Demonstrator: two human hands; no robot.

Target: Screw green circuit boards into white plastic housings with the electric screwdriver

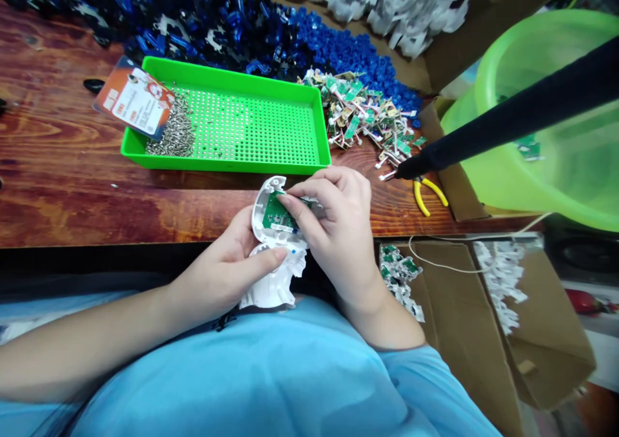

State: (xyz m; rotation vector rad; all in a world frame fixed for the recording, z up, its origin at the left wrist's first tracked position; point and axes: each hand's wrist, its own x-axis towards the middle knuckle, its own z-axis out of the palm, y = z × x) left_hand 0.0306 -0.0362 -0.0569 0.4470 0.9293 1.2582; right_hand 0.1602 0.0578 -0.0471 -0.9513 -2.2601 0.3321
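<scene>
My left hand (227,272) grips a white plastic housing (273,282) from below, thumb across its middle, just over the table's front edge. A small green circuit board (276,214) lies in the housing's upper cavity. My right hand (338,227) pinches that board with thumb and forefinger and presses it into the shell. Both hands touch the same part.
A green perforated tray (251,127) holds small metal screws (176,134) and an orange card (135,98). Behind lie blue and black plastic parts (203,21), a heap of circuit boards (365,118), yellow pliers (428,195), a green basin (546,121), a black rod (512,118) and cardboard boxes (503,321).
</scene>
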